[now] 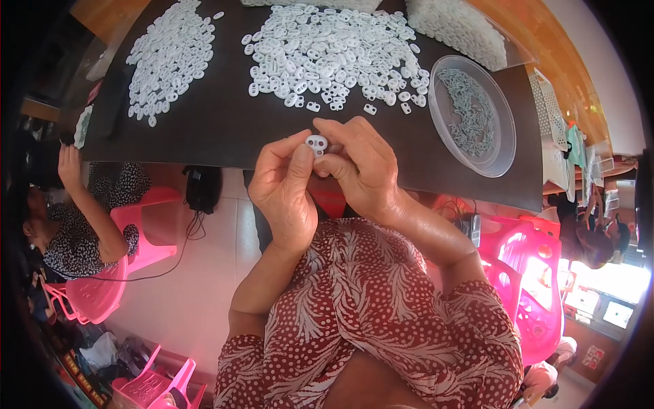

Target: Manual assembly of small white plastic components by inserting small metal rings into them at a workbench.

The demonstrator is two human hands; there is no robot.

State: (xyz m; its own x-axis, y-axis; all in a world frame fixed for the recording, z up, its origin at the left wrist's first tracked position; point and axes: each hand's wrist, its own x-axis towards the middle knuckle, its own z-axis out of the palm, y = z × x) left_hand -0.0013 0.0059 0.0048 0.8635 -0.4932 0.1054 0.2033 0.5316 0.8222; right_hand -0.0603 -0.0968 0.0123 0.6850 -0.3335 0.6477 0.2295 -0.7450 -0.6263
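Your left hand [287, 187] pinches the white piece [316, 138], long axis toward your right hand [366, 165], whose grip I can't tell.

A bare strip of dark table [211, 140] runs along the near edge, open to the left of the left hand [283, 180] and to the right of the right hand [364, 163]. Straight ahead, the middle heap of white pieces [334, 51] blocks the way, with strays just beyond the fingers. A bare lane separates it from the left heap [170, 58]. On the right, the round tub's raised rim [507, 136] stands close to the middle heap, leaving little room between.
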